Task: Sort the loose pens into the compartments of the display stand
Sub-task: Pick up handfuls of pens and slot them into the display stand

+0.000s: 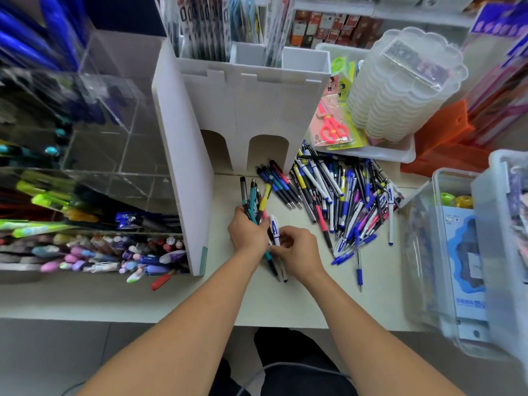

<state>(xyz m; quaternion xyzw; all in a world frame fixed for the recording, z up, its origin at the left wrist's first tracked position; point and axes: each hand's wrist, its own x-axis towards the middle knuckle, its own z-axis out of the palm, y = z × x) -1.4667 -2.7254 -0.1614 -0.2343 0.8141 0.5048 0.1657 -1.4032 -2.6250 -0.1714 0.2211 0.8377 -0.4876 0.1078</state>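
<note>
The left hand (248,232) is gripping a bunch of pens (254,200) near the display stand (183,155) while the right hand (295,247) is pinching a white pen (275,228), best aligned tip-first before adding.

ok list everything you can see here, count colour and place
loose pens: large pile, mostly blue, white and black, on the table right of the white stand
held pens: a small bundle, teal, yellow, black and white, in the left grip
white stand: one, table centre
clear display stand: one, left, compartments holding pens
scissors pack: one, pink, in a white tray
scalloped boxes: a stack, translucent, right rear
clear bins: at least two, right edge
left hand: grips the bundle
right hand: fingers on a white pen
</note>
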